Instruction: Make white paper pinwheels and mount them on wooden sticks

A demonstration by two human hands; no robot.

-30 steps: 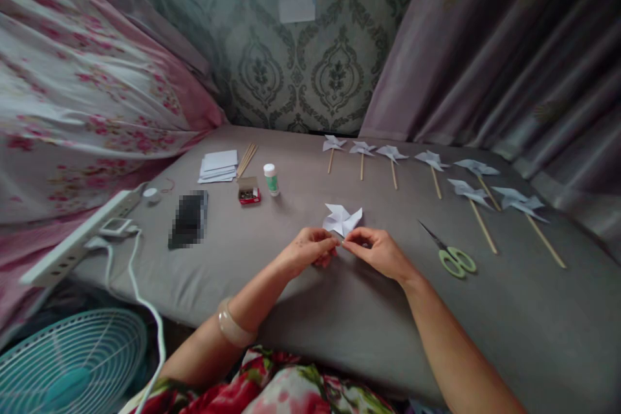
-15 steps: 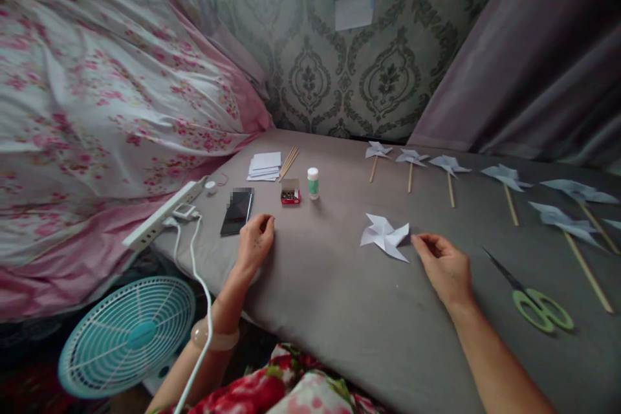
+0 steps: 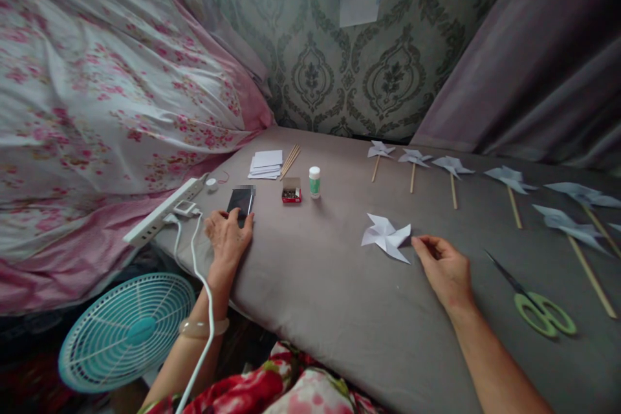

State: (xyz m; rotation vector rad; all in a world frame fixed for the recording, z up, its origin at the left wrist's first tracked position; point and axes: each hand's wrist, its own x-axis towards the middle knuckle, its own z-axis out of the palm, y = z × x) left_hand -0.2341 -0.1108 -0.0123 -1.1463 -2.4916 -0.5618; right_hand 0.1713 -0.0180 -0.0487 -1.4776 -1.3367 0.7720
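My left hand (image 3: 226, 236) lies over the near end of a dark smartphone (image 3: 241, 199) on the left side of the grey-covered surface. Its thumb is at the phone's right edge, with the other fingers curled over the screen and left side. A folded white paper pinwheel (image 3: 385, 235) without a stick lies in front of me. Just right of it rests my right hand (image 3: 444, 268), thumb and forefinger pinched together. Whatever that pinch may hold is too small to make out. Green-handled scissors (image 3: 536, 304) lie right of that hand, blades slightly apart.
Several paper pinwheels on sticks (image 3: 509, 184) line the right side. Farther back are a glue bottle (image 3: 315, 182), a small open box of metal pieces (image 3: 292, 193), paper sheets (image 3: 266, 163) and wooden sticks (image 3: 291, 160). A power strip (image 3: 162, 212) and fan (image 3: 133, 333) are at left.
My left hand has moved left from beside the phone onto its near end, its fingers spreading around it. My right hand and the loose pinwheel have stayed put.
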